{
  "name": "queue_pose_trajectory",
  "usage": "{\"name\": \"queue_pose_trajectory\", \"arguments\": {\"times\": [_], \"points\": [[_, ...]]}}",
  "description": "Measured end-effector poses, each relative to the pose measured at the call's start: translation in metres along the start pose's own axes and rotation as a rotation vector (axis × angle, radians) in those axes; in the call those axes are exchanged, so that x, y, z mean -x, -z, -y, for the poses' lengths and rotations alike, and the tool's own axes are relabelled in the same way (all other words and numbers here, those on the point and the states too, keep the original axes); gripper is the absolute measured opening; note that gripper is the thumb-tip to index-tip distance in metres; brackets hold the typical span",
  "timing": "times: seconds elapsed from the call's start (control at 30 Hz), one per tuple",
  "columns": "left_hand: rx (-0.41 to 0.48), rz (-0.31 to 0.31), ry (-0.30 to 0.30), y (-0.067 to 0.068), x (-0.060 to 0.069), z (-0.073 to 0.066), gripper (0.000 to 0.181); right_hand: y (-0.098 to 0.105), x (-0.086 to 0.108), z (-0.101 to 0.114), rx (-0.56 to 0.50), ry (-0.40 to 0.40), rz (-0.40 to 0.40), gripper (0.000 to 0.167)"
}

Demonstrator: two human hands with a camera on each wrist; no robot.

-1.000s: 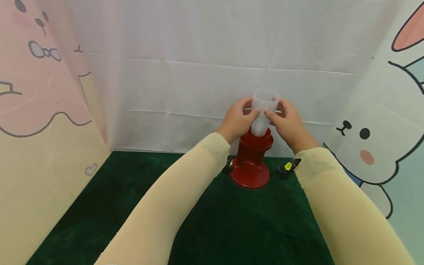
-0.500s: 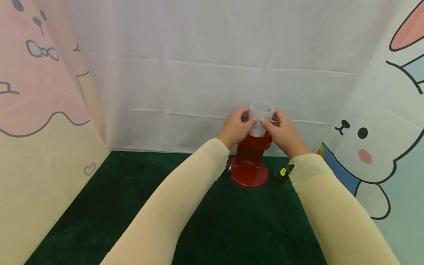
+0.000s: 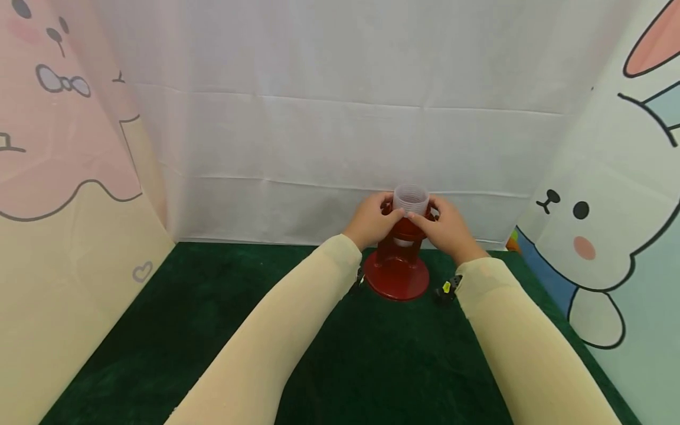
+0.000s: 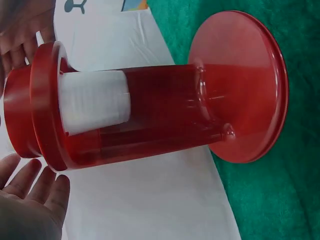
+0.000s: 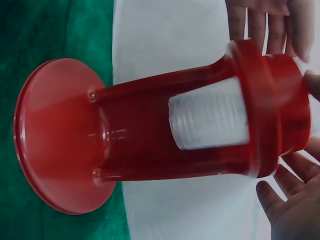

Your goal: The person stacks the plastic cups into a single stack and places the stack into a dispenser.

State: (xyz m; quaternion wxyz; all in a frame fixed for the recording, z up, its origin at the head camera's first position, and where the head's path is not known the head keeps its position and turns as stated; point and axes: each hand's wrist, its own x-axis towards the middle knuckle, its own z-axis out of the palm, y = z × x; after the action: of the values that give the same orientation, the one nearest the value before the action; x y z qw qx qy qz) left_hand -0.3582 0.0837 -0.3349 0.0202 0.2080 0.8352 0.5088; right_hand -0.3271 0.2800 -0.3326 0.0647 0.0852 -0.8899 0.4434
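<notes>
A stack of nested clear plastic cups (image 3: pixel 411 196) stands in the round top of a red cup dispenser (image 3: pixel 397 278). Its upper rims stick out above the collar. Through the dispenser's front opening, the lower cups (image 4: pixel 94 101) show as a whitish cone, and the right wrist view has the same cups (image 5: pixel 210 115). My left hand (image 3: pixel 372 220) holds the stack from the left, thumb in front and fingers behind. From the right, my right hand (image 3: pixel 448 229) holds it likewise, the two thumbs nearly meeting. Both wrist views show fingers spread beside the collar; the grip itself is partly hidden.
The dispenser's round base rests on a green cloth (image 3: pixel 212 330) near its back edge. A white curtain (image 3: pixel 297 141) hangs close behind. Printed cartoon panels flank the table, a pink one (image 3: pixel 69 153) left and a rabbit panel (image 3: pixel 600 195) right.
Both hands have come down together with the stack of cups. It was mostly above the red dispenser, and now most of it is inside, visible through the front opening.
</notes>
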Motion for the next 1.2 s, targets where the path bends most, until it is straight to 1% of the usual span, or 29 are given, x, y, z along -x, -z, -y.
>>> {"name": "queue_pose_trajectory", "arguments": {"times": [0.07, 0.13, 0.23, 0.3, 0.4, 0.53, 0.63, 0.8, 0.9, 1.07, 1.13, 1.2], "points": [[0.001, 0.006, 0.006, -0.001, -0.001, 0.002, 0.051, -0.001, 0.001, -0.003, -0.007, 0.001, -0.001, 0.066], [0.007, 0.009, 0.019, -0.001, -0.003, 0.003, 0.053, 0.000, 0.001, -0.003, -0.008, -0.020, -0.001, 0.071], [0.004, 0.005, 0.040, 0.000, -0.004, 0.000, 0.057, 0.003, 0.002, 0.001, -0.022, -0.051, -0.011, 0.078], [-0.008, 0.001, 0.049, 0.001, -0.004, -0.004, 0.059, 0.005, 0.001, 0.004, -0.012, -0.061, -0.027, 0.079], [-0.032, -0.008, 0.054, 0.000, -0.003, -0.008, 0.059, 0.006, -0.001, 0.010, 0.033, -0.046, -0.043, 0.074], [-0.047, -0.022, 0.055, -0.003, -0.004, -0.010, 0.058, 0.005, -0.003, 0.016, 0.135, -0.062, -0.023, 0.070], [-0.042, -0.032, 0.060, -0.004, -0.005, -0.010, 0.057, 0.003, -0.005, 0.018, 0.174, -0.078, -0.010, 0.069], [-0.037, -0.033, 0.072, -0.005, -0.007, -0.009, 0.058, 0.002, -0.006, 0.017, 0.169, -0.092, -0.014, 0.069], [-0.041, -0.034, 0.071, -0.006, -0.009, -0.007, 0.057, 0.002, -0.005, 0.015, 0.156, -0.085, -0.017, 0.069], [-0.109, -0.038, 0.036, -0.008, -0.005, -0.004, 0.047, -0.001, -0.004, 0.008, 0.166, -0.060, -0.008, 0.066], [-0.137, -0.041, 0.026, -0.009, -0.003, -0.004, 0.044, -0.003, -0.003, 0.004, 0.153, -0.057, -0.004, 0.065], [-0.147, -0.047, 0.022, -0.009, -0.002, -0.004, 0.043, -0.005, -0.003, 0.002, 0.124, -0.060, -0.006, 0.065]]}}
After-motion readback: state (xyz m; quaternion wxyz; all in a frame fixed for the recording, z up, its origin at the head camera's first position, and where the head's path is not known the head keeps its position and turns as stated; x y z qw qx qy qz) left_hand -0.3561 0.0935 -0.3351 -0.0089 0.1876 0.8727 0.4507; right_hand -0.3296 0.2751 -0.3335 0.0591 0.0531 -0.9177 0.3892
